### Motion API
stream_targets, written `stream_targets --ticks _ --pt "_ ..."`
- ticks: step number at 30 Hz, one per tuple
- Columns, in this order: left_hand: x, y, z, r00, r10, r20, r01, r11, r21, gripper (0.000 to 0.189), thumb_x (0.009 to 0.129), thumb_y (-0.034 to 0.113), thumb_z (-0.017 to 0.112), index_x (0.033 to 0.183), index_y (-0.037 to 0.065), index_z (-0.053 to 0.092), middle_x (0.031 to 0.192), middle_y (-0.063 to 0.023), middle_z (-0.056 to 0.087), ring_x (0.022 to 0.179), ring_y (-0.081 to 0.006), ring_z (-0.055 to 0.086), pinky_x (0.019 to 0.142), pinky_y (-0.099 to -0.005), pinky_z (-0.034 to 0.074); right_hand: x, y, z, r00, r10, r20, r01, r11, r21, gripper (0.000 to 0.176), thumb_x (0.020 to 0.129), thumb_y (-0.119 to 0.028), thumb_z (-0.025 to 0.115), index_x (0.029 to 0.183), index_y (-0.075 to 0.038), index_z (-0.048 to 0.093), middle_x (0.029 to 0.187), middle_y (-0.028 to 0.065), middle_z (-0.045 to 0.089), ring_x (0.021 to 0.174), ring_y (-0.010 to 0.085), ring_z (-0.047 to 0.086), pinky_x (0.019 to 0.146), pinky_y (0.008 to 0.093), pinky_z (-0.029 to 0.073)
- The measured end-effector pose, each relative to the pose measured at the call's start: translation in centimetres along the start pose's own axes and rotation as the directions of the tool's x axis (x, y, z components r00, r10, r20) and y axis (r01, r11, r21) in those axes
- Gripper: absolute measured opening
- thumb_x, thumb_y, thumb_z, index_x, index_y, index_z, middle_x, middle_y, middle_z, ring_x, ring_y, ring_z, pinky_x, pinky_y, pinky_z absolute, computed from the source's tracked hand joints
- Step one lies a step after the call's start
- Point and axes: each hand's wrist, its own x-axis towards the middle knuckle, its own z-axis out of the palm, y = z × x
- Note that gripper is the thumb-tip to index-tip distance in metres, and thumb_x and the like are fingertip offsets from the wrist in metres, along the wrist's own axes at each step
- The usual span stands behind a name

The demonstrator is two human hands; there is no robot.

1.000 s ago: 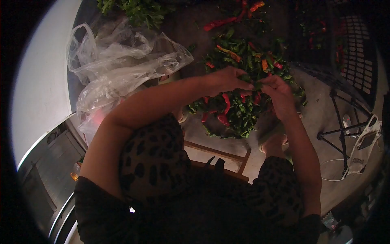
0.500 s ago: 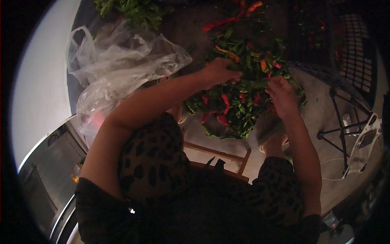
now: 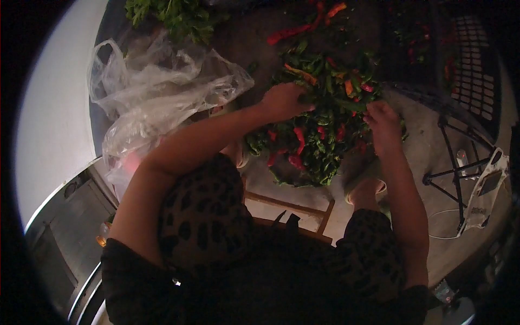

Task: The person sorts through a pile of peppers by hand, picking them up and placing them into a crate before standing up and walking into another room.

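Note:
A heap of green and red chili peppers [image 3: 311,154] lies on the floor in front of my feet. My left hand [image 3: 284,102] is over its left upper side, the fingers curled in at the peppers, and what they close on is hidden. At the heap's right edge my right hand [image 3: 383,122] is closed in a pinch, fingertips right beside green peppers; I cannot make out what is in it. An orange pepper [image 3: 349,87] and a yellow-orange pepper [image 3: 301,73] lie on the heap between and above my hands.
A crumpled clear plastic bag [image 3: 162,92] stands on the left, with leafy greens [image 3: 173,19] behind it. Large red peppers [image 3: 290,34] lie beyond the heap. At right are a black folding frame [image 3: 456,173] and a slatted crate [image 3: 472,73]. A wooden stool [image 3: 287,202] is under me.
My left hand has drawn back a little to the left, and my right hand has shifted slightly right, so the gap between them is wider. The heap looks much the same.

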Motion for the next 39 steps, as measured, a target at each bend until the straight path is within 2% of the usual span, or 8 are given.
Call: stream_targets --ticks 5,9,16,23,26,29,32,39 --pt "-0.4 -0.6 1.3 0.995 -0.009 0.104 -0.021 0.957 0.288 0.037 0.078 0.039 0.061 0.101 0.009 0.063 0.092 -0.0136 0.063 0.086 -0.0315 0.062 0.076 -0.0416 0.049 -0.8 0.1 0.4 0.993 -0.062 0.105 0.089 0.959 -0.27 0.006 0.082 -0.012 0.059 0.086 -0.007 0.056 0.083 0.0002 0.056 0.077 0.0098 0.052 0.072 0.025 0.042" --pt "0.0 -0.8 2.2 0.961 0.274 0.016 -0.273 0.96 -0.065 0.039 0.081 0.039 0.058 0.102 0.007 0.061 0.095 -0.0141 0.063 0.087 -0.0302 0.062 0.077 -0.0389 0.049 -1.0 0.9 1.1 0.975 -0.063 0.212 0.138 0.923 -0.358 0.012 0.079 -0.013 0.062 0.084 -0.004 0.057 0.075 0.0004 0.056 0.07 0.0092 0.052 0.065 0.0261 0.043" --pt "-1.0 2.8 1.5 0.928 0.269 0.259 -0.1 0.848 -0.52 0.032 0.087 0.031 0.055 0.101 0.003 0.059 0.086 -0.0109 0.066 0.08 -0.0166 0.063 0.072 -0.0313 0.049 -2.8 -0.5 4.0 0.974 -0.028 0.223 0.118 0.907 -0.405 0.013 0.079 -0.012 0.06 0.084 -0.002 0.055 0.073 0.0035 0.056 0.068 0.0099 0.052 0.061 0.0273 0.043" --pt "-1.8 4.3 1.2 0.971 0.142 0.194 -0.017 0.844 -0.536 0.024 0.084 0.024 0.056 0.091 0.002 0.062 0.068 -0.0052 0.065 0.063 -0.0152 0.063 0.061 -0.03 0.049 -3.6 0.3 5.9 0.898 -0.346 0.27 0.428 0.556 -0.712 0.01 0.079 -0.007 0.058 0.084 -0.001 0.051 0.08 0.0124 0.054 0.078 0.0289 0.055 0.07 0.038 0.044" --pt "-1.3 3.4 2.2 0.946 0.088 0.311 0.176 0.667 -0.724 0.025 0.086 0.024 0.056 0.099 0.003 0.06 0.079 -0.0051 0.067 0.068 -0.0148 0.063 0.062 -0.0286 0.048 -4.0 -0.5 5.5 0.772 -0.479 0.418 0.601 0.337 -0.725 0.011 0.079 -0.004 0.057 0.088 -0.002 0.05 0.087 0.0136 0.053 0.087 0.0336 0.052 0.076 0.0396 0.042" --pt "0.3 0.9 2.8 0.95 -0.112 0.292 0.286 0.689 -0.666 0.026 0.087 0.024 0.056 0.105 0.006 0.057 0.086 -0.0046 0.066 0.073 -0.0137 0.062 0.066 -0.0282 0.047 -1.6 -0.4 2.8 0.73 -0.582 0.358 0.612 0.323 -0.722 0.016 0.077 0.0 0.055 0.093 -0.003 0.05 0.094 0.013 0.053 0.094 0.0328 0.051 0.083 0.0417 0.041" --pt "0.3 0.3 1.3 0.936 -0.239 0.258 0.351 0.574 -0.74 0.022 0.083 0.022 0.058 0.098 0.007 0.059 0.089 -0.0027 0.063 0.08 -0.0116 0.057 0.068 -0.0295 0.045 0.6 1.4 -0.3 0.707 -0.605 0.366 0.458 -0.003 -0.889 0.027 0.074 0.004 0.057 0.1 -0.003 0.052 0.103 0.0129 0.051 0.099 0.0311 0.049 0.087 0.0413 0.038" --pt "1.4 -1.1 1.6 0.934 -0.188 0.304 0.357 0.468 -0.808 0.023 0.085 0.022 0.057 0.104 0.009 0.056 0.089 -0.0013 0.061 0.082 -0.0108 0.056 0.071 -0.0294 0.042 2.1 1.7 -2.4 0.825 -0.376 0.422 0.402 -0.133 -0.906 0.041 0.071 0.003 0.055 0.111 -0.006 0.053 0.119 0.0093 0.047 0.109 0.0299 0.046 0.091 0.0406 0.039"
